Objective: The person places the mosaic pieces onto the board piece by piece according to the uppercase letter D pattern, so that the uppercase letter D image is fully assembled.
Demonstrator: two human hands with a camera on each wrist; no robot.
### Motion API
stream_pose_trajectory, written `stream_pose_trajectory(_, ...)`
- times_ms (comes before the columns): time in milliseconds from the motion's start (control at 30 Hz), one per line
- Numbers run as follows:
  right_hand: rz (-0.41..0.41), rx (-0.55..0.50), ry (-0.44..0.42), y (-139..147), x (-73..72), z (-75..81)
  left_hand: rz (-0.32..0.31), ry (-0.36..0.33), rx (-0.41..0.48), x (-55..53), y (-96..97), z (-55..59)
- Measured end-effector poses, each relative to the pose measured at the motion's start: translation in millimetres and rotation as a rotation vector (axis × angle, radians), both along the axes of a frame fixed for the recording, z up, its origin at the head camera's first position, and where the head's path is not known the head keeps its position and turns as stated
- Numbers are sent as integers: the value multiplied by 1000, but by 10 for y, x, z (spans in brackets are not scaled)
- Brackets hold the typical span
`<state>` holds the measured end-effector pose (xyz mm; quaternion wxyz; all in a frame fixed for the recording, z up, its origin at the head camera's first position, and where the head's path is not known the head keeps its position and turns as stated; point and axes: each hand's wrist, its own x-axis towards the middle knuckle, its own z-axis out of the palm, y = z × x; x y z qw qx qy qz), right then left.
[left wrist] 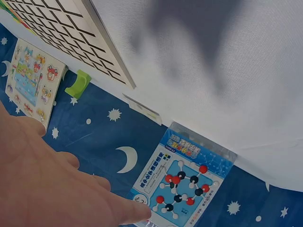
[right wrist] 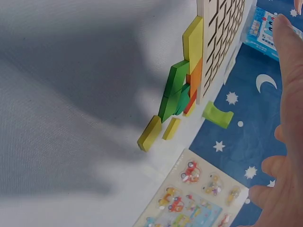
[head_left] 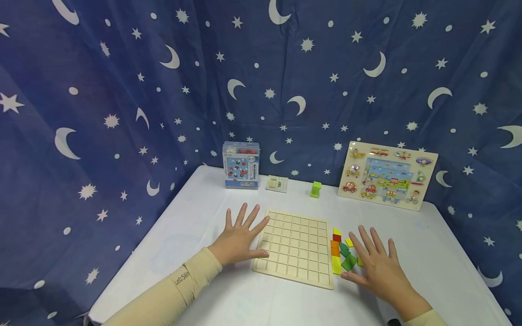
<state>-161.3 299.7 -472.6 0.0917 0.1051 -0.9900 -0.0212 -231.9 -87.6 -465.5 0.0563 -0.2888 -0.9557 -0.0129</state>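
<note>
A wooden grid board with square recesses lies on the white table. My left hand is spread over the board's left edge, thumb and forefinger overlapping it in the head view. To the board's right lie several coloured blocks: yellow, orange, red and green. My right hand is spread just right of these blocks, fingers apart and holding nothing. In the right wrist view the green blocks lie beside the board's edge, and the right hand shows at the right.
At the back stand a boxed molecule model set, a small printed grid card and a lime-green block-like piece. A wooden vehicle picture puzzle leans against the starry blue curtain at the back right.
</note>
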Motion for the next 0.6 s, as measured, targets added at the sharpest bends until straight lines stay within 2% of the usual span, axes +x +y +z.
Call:
stream_pose_trajectory(267, 12, -2, -4, -45, -18, 17, 23, -9, -5, 36, -56, -16)
stream_pose_trajectory(600, 13, -3, 5, -41, 27, -17, 9, -26, 19, 51, -63, 1)
